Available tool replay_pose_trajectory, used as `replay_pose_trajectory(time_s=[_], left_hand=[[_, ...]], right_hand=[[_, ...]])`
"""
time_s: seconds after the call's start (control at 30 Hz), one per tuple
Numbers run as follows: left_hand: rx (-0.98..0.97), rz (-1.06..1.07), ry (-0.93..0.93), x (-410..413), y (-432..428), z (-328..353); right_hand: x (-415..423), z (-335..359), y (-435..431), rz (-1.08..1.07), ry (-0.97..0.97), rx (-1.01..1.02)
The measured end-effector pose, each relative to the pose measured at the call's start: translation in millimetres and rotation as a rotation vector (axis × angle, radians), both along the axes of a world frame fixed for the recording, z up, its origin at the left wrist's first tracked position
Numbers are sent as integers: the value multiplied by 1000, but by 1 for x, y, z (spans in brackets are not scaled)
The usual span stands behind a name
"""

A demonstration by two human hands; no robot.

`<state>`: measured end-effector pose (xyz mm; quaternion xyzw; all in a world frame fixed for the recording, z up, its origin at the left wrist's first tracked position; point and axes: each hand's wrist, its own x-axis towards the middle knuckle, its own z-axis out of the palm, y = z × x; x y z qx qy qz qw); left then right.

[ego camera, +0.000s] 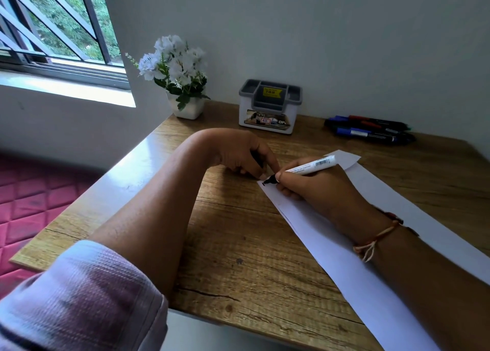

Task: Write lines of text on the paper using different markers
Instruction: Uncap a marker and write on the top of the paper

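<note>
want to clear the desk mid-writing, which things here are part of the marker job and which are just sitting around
Job: white marker in the right hand; paper; dark cap in the left hand, touching the paper's corner; spare markers at the back.
Lying about: flower pot; grey organiser.

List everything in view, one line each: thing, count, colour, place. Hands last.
desk: one, brown wood, under everything
paper: one, white, desk's right side
marker: one, white, black tip on the paper's far corner
spare markers: several, blue, red, dark, desk's back right
organiser: one, grey and white, back centre
flower pot: one, white, white flowers, back left
window: one, grey frame, upper left
quilted surface: one, red, left of desk
dark cap: one, apparently black, in left hand
bracelet: one, orange and cream, right wrist
sleeve: one, lilac, left arm
left hand: one, fingers curled round the cap, fingertip on the paper
right hand: one, grips the marker
</note>
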<state>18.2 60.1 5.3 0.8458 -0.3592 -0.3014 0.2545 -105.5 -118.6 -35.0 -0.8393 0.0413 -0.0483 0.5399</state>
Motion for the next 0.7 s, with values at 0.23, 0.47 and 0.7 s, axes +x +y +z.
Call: replay_pose_trajectory(time_s=[0.23, 0.47, 0.7], left_hand=[[7, 0, 5, 0, -1, 0], [-10, 16, 7, -1, 0, 0], [-16, -2, 14, 0, 0, 0]], right_hand=[[0, 1, 0, -31, 18, 9], [0, 4, 0, -45, 58, 89], [-1, 2, 0, -39, 26, 34]])
